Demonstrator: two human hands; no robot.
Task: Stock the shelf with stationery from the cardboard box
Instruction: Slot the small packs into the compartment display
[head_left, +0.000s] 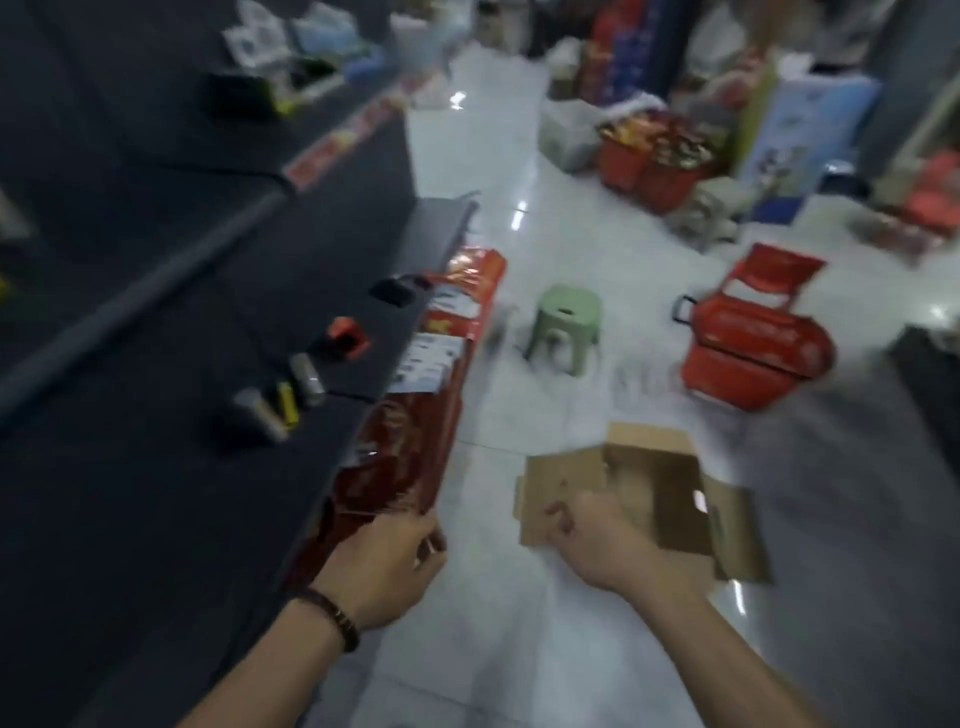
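Near centre, on the pale floor (519, 649): cardboard box (654, 488), flaps spread, interior brown, contents not discernible through the blur. Just over its near left flap: right hand (597, 540), fingers (563, 514) loosely curled, nothing visible in them. Further left, against the red strip (415, 441) fronting the dark shelf (156, 493): left hand (384, 561), fingers curled toward the strip's near end; grip or mere contact not determinable. On the shelf, beyond the left hand: small items (306, 384) in a loose row. Right of the shelf, farther off: green stool (566, 322) and red basket (753, 353).

Step in hand, by judgement: a reach into the box for a piece of stock. Best practice: lower the right hand straight into the open cavity, clear of the flaps; take one piece firmly; steady against the shelf edge with the left; set down on a bare stretch beside the row without nudging the neighbours.
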